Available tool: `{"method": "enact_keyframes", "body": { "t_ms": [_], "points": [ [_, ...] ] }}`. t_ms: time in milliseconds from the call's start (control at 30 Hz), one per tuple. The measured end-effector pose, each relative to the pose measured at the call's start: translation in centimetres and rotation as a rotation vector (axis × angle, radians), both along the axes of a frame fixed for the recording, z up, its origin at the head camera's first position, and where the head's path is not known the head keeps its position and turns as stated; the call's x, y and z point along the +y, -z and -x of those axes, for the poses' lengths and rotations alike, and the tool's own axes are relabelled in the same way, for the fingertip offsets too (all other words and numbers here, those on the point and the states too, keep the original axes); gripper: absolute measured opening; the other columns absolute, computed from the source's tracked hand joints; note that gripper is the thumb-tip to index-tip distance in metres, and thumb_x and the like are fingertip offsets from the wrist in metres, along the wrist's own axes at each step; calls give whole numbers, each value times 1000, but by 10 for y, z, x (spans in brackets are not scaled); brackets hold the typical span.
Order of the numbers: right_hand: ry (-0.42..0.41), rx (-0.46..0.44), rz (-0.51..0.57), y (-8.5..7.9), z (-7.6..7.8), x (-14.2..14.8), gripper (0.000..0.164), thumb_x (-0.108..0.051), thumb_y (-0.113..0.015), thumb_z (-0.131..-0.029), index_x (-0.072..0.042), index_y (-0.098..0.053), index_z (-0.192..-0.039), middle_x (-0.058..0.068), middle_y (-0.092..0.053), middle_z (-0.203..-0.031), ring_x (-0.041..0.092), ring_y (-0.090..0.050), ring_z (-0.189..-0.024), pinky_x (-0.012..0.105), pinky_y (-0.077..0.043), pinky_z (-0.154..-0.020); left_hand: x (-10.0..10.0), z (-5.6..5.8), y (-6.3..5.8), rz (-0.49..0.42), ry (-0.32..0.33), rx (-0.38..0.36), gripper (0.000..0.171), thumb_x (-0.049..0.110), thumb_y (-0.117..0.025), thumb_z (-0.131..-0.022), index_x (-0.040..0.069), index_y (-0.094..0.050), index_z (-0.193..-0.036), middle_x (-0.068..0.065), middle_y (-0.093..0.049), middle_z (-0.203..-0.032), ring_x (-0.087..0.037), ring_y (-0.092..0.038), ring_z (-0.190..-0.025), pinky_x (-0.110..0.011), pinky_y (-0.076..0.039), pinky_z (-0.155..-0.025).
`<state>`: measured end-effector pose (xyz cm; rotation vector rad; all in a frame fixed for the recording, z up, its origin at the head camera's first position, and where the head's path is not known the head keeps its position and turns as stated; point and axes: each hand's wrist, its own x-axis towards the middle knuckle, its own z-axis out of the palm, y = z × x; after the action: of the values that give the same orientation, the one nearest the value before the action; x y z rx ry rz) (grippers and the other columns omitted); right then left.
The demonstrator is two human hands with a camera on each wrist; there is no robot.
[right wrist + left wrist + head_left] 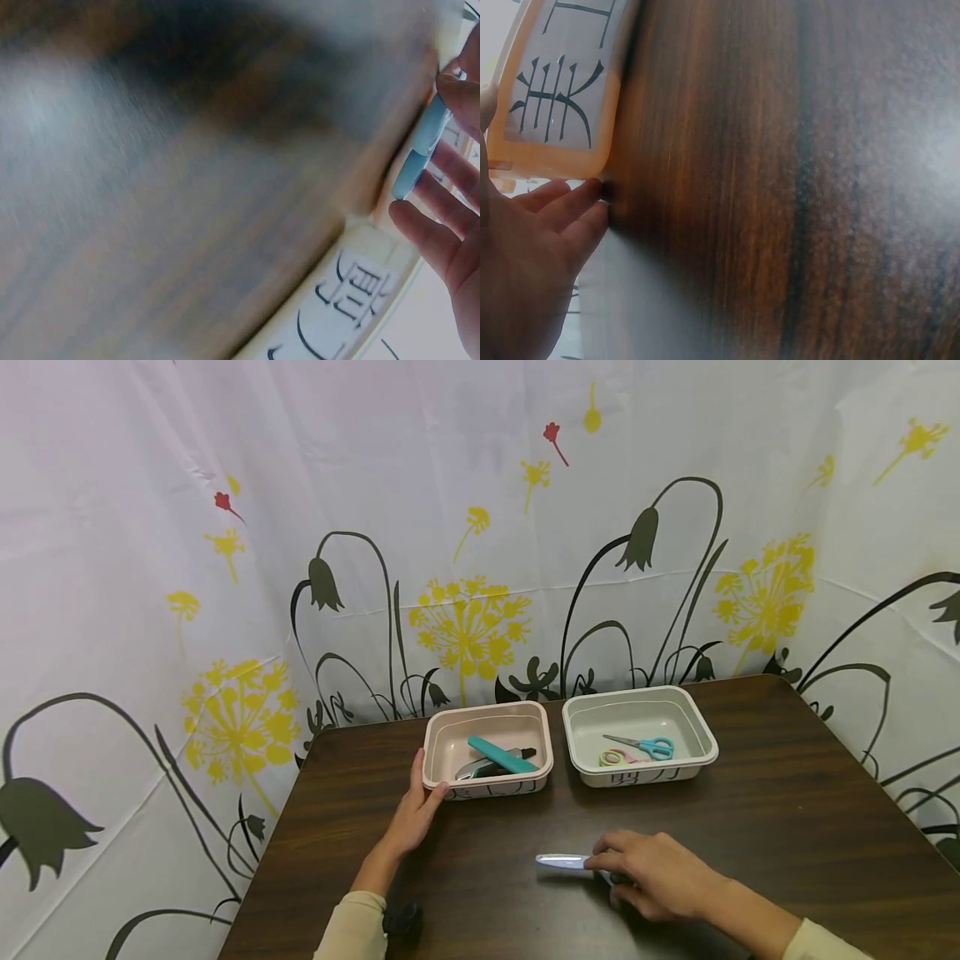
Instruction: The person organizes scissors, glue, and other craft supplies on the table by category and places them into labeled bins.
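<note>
My left hand (pixel 411 817) holds the near left corner of a pink plastic bin (pixel 487 716), thumb at the front and fingers along the left side. In the bin lie a flat teal strip-shaped item (pixel 501 754) and a grey-and-black tool (pixel 480 766), partly covered by it. At the middle front of the table my right hand (pixel 663 875) pinches a slim, glossy light-blue object (pixel 561 861). Its left end sticks out beyond the fingertips, while the fingers hide much of the rest. In the right wrist view the light-blue object (pixel 421 142) lies between thumb and fingers.
Right of the pink bin stands a white bin (pixel 678 710) with blue-handled scissors (pixel 656 747) and small green and pink rings (pixel 617 758). Both bins bear labels with black characters on their fronts. A dark object (pixel 405 920) lies beside the left sleeve. A flower-printed curtain (pixel 480 485) hangs behind.
</note>
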<state>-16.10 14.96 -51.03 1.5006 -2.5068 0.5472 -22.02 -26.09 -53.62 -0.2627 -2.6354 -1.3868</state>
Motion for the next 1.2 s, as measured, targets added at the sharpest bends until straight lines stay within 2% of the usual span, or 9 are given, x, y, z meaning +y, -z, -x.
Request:
{"method": "enact_keyframes", "body": {
  "t_ms": [333, 567, 667, 767, 867, 1000, 1200],
  "points": [
    [92, 119, 100, -16, 23, 12, 47, -17, -83, -75, -19, -69, -119, -4, -63, -121, 12, -60, -106, 32, -53, -68, 1, 0, 0, 5, -7, 0, 77, 29, -55, -101, 11, -5, -158, -32, -36, -147, -47, -45, -127, -58, -35, -101],
    [185, 188, 137, -29, 46, 26, 49, -17, -81, -77, -18, -67, -124, -4, -63, -120, 13, -61, -104, 36, -52, -64, 1, 1, -1, 15, -10, -9, 78, 31, -55, -101, 11, -5, -158, -31, -35, -148, -46, -45, -127, -58, -34, -102],
    [215, 192, 134, -33, 56, 32, 50, -15, -79, -80, -17, -65, -128, -2, -63, -120, 13, -61, -99, 36, -51, -63, 1, 1, -1, 9, -13, -21, 78, 31, -55, -101, 13, -4, -158, -30, -34, -149, -45, -44, -129, -57, -33, -103],
    [240, 160, 127, -36, 65, 38, 47, -12, -75, -85, -15, -63, -130, 0, -63, -116, 13, -59, -94, 35, -50, -65, 1, 1, -1, 7, -13, -24, 78, 31, -54, -101, 14, -4, -158, -30, -34, -150, -44, -43, -129, -58, -33, -104],
    [271, 107, 105, -37, 73, 43, 44, -9, -70, -89, -13, -60, -131, 3, -62, -113, 18, -59, -97, 39, -50, -72, 0, 1, -1, 5, -11, -25, 78, 31, -54, -102, 14, -4, -158, -30, -33, -150, -45, -43, -129, -58, -33, -103],
    [311, -4, 79, -38, 83, 48, 41, -7, -63, -94, -7, -56, -134, 8, -62, -111, 25, -59, -101, 45, -48, -81, 0, 1, -1, -3, -7, -23, 78, 31, -55, -101, 13, -4, -158, -30, -34, -150, -45, -43, -129, -58, -33, -103],
    [335, -161, 57, -39, 100, 53, 36, -9, -52, -101, -2, -52, -135, 15, -63, -118, 33, -58, -109, 52, -43, -89, 0, 0, -1, -3, -15, -29, 78, 30, -55, -101, 13, -5, -158, -30, -34, -149, -44, -44, -128, -57, -34, -103]
  ]
}}
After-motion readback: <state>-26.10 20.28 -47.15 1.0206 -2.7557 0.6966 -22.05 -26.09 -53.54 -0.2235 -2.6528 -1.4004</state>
